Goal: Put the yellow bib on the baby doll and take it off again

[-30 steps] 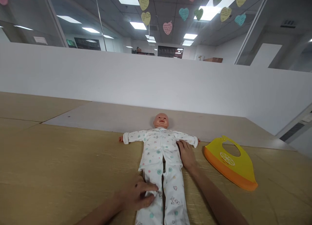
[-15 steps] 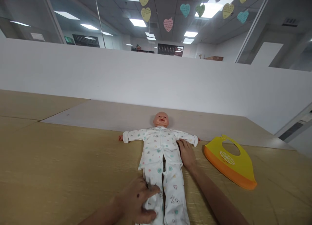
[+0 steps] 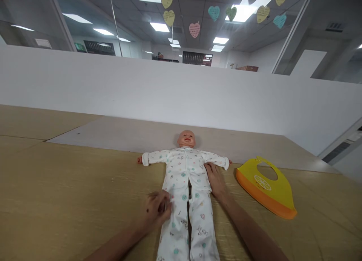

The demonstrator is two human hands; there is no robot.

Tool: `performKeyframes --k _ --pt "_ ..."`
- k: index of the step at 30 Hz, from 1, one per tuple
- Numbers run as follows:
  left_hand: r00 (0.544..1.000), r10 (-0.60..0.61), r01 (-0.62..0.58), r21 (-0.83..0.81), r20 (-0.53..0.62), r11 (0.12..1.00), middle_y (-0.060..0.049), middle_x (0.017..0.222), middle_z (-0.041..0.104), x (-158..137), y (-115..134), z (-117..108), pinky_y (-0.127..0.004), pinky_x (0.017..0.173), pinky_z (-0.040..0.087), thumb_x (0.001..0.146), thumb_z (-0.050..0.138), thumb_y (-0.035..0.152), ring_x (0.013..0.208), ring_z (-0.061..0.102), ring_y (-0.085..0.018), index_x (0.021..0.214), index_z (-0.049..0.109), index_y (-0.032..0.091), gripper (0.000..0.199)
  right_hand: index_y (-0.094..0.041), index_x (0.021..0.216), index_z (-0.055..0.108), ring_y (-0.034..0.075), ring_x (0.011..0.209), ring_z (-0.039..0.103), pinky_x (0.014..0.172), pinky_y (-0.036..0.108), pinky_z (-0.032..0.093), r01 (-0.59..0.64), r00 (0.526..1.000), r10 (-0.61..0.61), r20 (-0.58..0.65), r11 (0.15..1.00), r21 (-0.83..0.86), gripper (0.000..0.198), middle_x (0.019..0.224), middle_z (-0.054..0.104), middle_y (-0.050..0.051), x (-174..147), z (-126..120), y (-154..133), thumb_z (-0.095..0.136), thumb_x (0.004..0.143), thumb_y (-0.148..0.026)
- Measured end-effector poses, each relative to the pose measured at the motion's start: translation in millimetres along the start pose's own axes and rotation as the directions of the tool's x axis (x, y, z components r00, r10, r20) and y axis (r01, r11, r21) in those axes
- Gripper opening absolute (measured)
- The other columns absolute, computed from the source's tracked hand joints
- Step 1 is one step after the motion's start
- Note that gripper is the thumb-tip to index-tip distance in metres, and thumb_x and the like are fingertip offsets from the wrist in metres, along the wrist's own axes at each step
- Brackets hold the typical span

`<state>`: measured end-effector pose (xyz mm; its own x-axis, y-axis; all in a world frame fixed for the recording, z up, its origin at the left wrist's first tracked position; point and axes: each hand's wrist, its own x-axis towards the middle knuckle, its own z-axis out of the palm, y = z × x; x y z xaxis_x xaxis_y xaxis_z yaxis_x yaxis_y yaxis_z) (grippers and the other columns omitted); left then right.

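A baby doll (image 3: 186, 139) lies on its back with both arms stretched sideways. It wears a white patterned pajama top (image 3: 181, 168) and matching pajama pants (image 3: 202, 223). At the top's lower left corner, my left hand (image 3: 159, 209) is closed with curled fingers on the hem; the fingertips are partly hidden. My right hand (image 3: 216, 181) rests along the doll's other side, just below its sleeve, fingers stretched out and touching the top. The top's lower front edges part a little above the pants.
A yellow silicone bib (image 3: 267, 183) with an orange pocket lies to the right of my right forearm. The wooden tabletop (image 3: 85, 193) meets a pale strip (image 3: 127, 135) along a white wall (image 3: 169, 91). Heart-shaped notes (image 3: 194, 30) stick to the glass above.
My left hand has moved up from the pants leg to the top's hem, and its fingers have curled in. My right hand and the doll have stayed in place.
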<state>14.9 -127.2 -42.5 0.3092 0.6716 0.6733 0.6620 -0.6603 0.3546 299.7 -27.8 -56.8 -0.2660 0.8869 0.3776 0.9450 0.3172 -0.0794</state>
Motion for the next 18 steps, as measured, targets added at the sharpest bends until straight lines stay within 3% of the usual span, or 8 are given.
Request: performKeyframes --k 3,6,13,18 --pt "0.999 -0.021 0.025 0.110 -0.040 0.994 0.002 0.064 0.056 10.6 -7.6 -5.3 -0.028 0.055 0.046 0.075 0.056 0.015 0.058 0.055 -0.015 0.075 0.044 0.023 0.014 -0.013 0.133 0.050 0.024 0.124 0.050 0.104 0.036 0.043 0.026 0.999 -0.025 -0.022 0.999 0.038 0.056 0.138 0.049 0.015 -1.2 0.0 -0.7 0.050 0.078 -0.004" --pt "0.993 -0.098 0.108 0.153 -0.068 0.982 -0.003 0.079 0.060 14.2 -13.9 -7.4 -0.035 0.070 0.051 0.072 0.054 0.014 0.076 0.059 -0.021 0.079 0.045 0.022 0.014 -0.010 0.133 0.049 0.025 0.124 0.049 0.104 0.036 0.043 0.036 0.999 -0.036 -0.010 0.998 0.057 0.056 0.138 0.048 0.017 -2.2 -2.5 -3.0 0.051 0.078 -0.006" --pt "0.930 -0.327 0.275 0.273 0.167 0.922 -0.011 0.101 0.070 13.9 -18.5 -8.0 -0.044 0.086 0.050 0.079 0.056 0.024 0.096 0.063 -0.031 0.106 0.059 0.019 0.028 -0.006 0.137 0.046 0.028 0.128 0.047 0.104 0.038 0.045 0.048 0.999 -0.050 0.021 0.997 0.060 0.058 0.142 0.046 0.020 -3.7 -9.2 -9.6 0.048 0.079 -0.005" --pt "0.923 -0.344 0.285 0.294 0.173 0.912 -0.009 0.098 0.074 10.4 -29.4 -6.1 -0.040 0.082 0.051 0.085 0.049 0.024 0.092 0.066 -0.028 0.106 0.062 0.021 0.025 -0.005 0.140 0.042 0.028 0.128 0.047 0.102 0.038 0.046 0.038 0.996 -0.040 0.078 0.999 0.028 0.063 0.145 0.043 0.021 -4.7 -11.1 -12.5 0.047 0.077 -0.004"
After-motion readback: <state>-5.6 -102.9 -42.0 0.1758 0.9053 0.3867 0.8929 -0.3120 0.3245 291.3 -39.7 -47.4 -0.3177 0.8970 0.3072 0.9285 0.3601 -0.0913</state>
